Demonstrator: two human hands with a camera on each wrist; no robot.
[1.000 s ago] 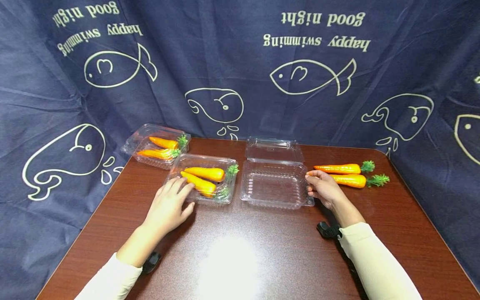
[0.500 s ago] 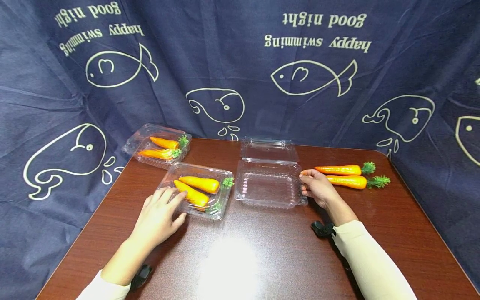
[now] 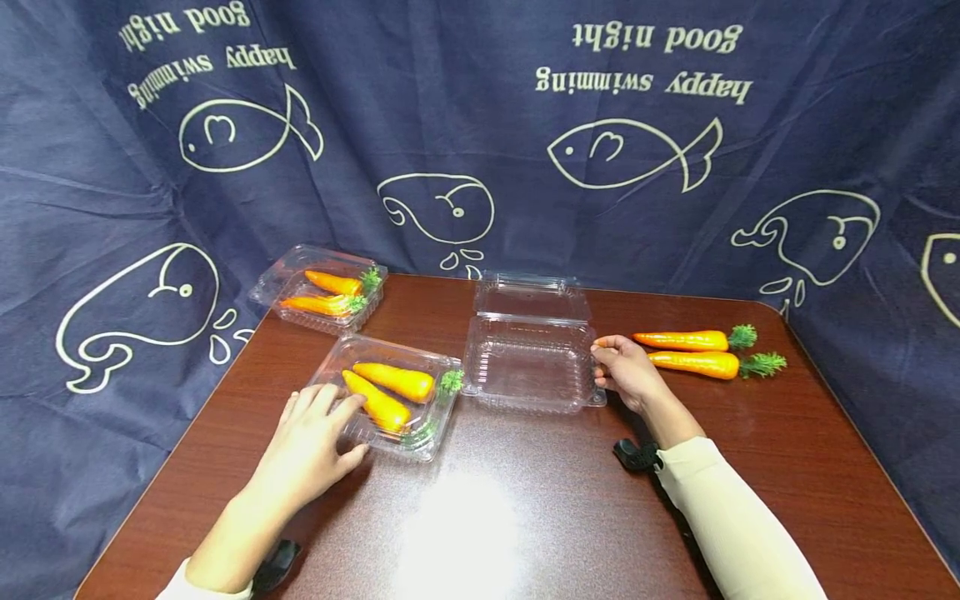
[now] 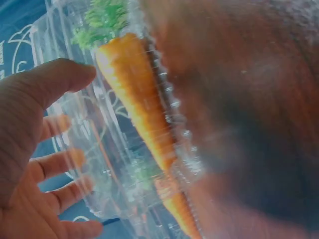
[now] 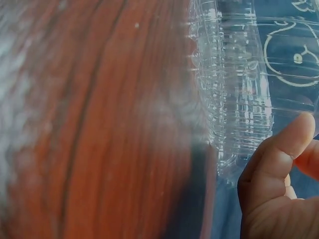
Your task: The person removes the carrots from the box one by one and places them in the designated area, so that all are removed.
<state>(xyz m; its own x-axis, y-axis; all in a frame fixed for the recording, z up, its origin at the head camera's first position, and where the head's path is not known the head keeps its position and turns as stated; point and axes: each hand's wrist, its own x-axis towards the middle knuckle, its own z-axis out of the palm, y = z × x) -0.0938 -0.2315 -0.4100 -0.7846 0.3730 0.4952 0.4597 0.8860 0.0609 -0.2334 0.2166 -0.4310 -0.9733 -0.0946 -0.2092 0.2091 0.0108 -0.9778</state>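
In the head view, my left hand (image 3: 306,446) rests its outstretched fingers on the left side of a clear plastic clamshell box (image 3: 431,442). Two orange carrots (image 3: 381,402) with green tops lie in that box. The left wrist view has the thumb and spread fingers beside the clear wall, a carrot (image 4: 132,94) showing through it. To the right, a second clamshell box (image 3: 528,367) stands with its lid (image 3: 532,298) folded back and nothing inside. My right hand (image 3: 632,377) pinches its right rim between thumb and forefinger.
Another clear box (image 3: 371,315) holding carrots sits at the back left. Two loose carrots (image 3: 697,364) lie on the brown table (image 3: 562,500) right of my right hand. A dark blue curtain (image 3: 450,100) hangs behind the table.
My left hand and the box with two carrots have moved left and nearer to me, the box turning slightly. My right hand and the lid-back box have shifted a little left.
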